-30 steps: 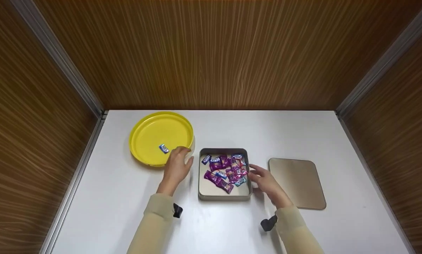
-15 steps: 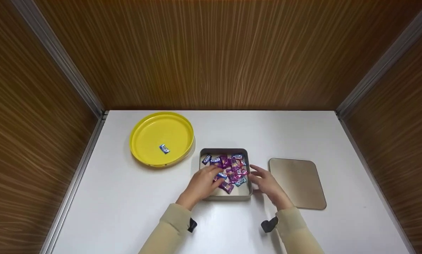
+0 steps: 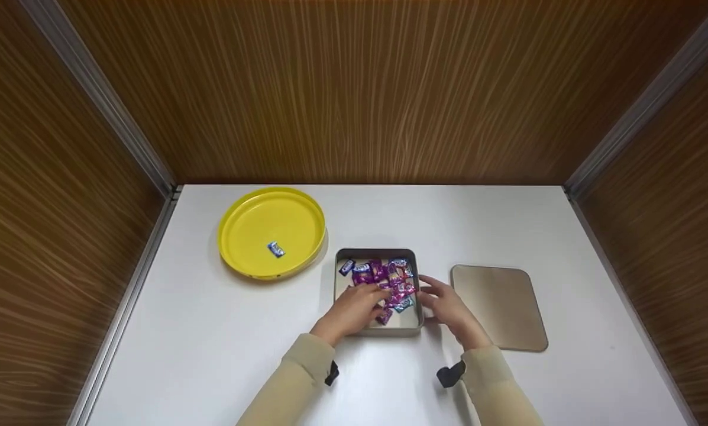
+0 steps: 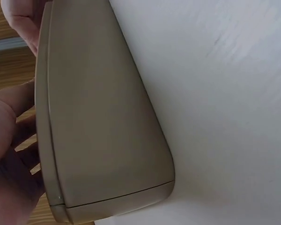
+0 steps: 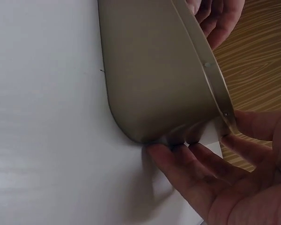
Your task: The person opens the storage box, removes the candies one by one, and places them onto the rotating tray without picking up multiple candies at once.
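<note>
A square metal tin (image 3: 389, 332) holds several small wrapped candies (image 3: 378, 270) in purple, blue and red. My left hand (image 3: 354, 310) reaches over its near left corner, fingers down among the candies. Those fingertips are hidden, and I cannot tell whether they pinch one. In the left wrist view the hand (image 4: 14, 150) shows behind the rim of the tin (image 4: 98, 103). My right hand (image 3: 451, 310) touches the tin's right side. Seen from the right wrist, that hand (image 5: 234, 187) has fairly straight fingers against the outer wall and its thumb at the rim.
A round yellow tray (image 3: 259, 225) stands at the back left with one blue-and-white wrapped candy (image 3: 276, 249) on it. Right of the tin, partly behind my right wrist, lies a flat square metal lid (image 3: 498, 307). Wood-grain panels (image 3: 354, 94) enclose the white table's back and sides.
My left hand has moved from the yellow tray's near edge to the right, into the tin, then slightly farther right among the candies. My right hand has stayed at the tin's side.
</note>
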Demonstrator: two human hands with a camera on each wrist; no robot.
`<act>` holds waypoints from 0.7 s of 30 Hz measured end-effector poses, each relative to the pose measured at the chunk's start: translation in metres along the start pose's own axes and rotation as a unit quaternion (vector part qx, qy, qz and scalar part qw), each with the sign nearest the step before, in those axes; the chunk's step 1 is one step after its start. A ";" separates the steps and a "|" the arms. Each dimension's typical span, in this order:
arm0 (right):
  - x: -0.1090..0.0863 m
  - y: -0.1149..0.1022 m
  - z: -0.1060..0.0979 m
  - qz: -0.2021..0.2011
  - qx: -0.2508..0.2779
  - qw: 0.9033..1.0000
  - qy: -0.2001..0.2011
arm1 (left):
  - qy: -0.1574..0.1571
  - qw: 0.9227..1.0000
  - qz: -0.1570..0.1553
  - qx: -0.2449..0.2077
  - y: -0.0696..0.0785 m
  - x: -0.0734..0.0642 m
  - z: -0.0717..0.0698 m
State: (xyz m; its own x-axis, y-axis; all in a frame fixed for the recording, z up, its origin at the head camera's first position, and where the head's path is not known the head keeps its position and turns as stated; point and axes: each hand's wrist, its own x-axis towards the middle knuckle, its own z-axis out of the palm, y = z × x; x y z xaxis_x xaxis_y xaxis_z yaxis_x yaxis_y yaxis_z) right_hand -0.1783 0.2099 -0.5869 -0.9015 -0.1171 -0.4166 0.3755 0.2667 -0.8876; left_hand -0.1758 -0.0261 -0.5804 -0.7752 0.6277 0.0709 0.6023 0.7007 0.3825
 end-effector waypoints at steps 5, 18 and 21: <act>-0.001 0.001 0.000 -0.002 0.010 1.000 -0.001 | -0.036 0.999 0.020 0.012 -0.002 0.005 0.006; -0.001 0.002 0.001 -0.001 0.007 1.000 -0.006 | -0.046 0.998 0.032 0.028 -0.005 0.007 0.009; 0.000 0.002 0.003 0.000 0.011 1.000 -0.008 | -0.042 0.998 0.027 0.033 -0.005 0.006 0.007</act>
State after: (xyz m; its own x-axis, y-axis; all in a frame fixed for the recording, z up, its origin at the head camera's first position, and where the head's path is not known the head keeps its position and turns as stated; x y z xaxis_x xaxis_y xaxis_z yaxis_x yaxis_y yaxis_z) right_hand -0.1766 0.2079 -0.5889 -0.8982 -0.1326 -0.4191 0.3796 0.2464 -0.8917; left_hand -0.1821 -0.0234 -0.5886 -0.7244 0.6893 0.0105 0.6558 0.6844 0.3186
